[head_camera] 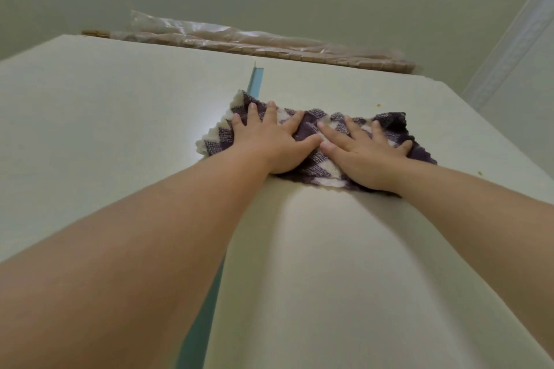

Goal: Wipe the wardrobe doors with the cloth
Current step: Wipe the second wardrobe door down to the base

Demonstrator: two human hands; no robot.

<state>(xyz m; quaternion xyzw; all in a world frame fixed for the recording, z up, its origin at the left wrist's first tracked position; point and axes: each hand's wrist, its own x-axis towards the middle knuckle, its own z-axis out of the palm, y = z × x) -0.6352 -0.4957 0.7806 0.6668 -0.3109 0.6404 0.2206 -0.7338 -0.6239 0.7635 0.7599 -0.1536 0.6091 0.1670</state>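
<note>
High on the wardrobe, near its top edge: both hands press one cloth flat against the doors.
Doors: two pale panels, the left door (105, 135) and the right door (344, 263), meet at a teal seam (256, 81); the view looks steeply up them.
Top of wardrobe: a plastic-wrapped roll (254, 42) lies along it, apart from the cloth.
Cloth: the purple-and-white cloth (311, 132) is spread across the seam, mostly on the right door, with its left corner over the left door.
Arms: both reach up, nearly straight, and converge at the cloth.
Left hand: the left hand (275, 144) lies open, palm down, fingers spread on the cloth's left half; it pins the cloth and does not grip it.
Right hand: the right hand (365, 156) is likewise flat and open on the right half, its thumb near the left thumb.
Specks: small brownish marks (378, 105) sit on the right door just beside the cloth.
Step, as I judge it: wiping the upper band of the doors.
Doing it well: keep the palms flat and the pressure even so the cloth does not bunch, work in overlapping strokes from top downward, pass over the specks, and avoid snagging the cloth's edge in the seam.
</note>
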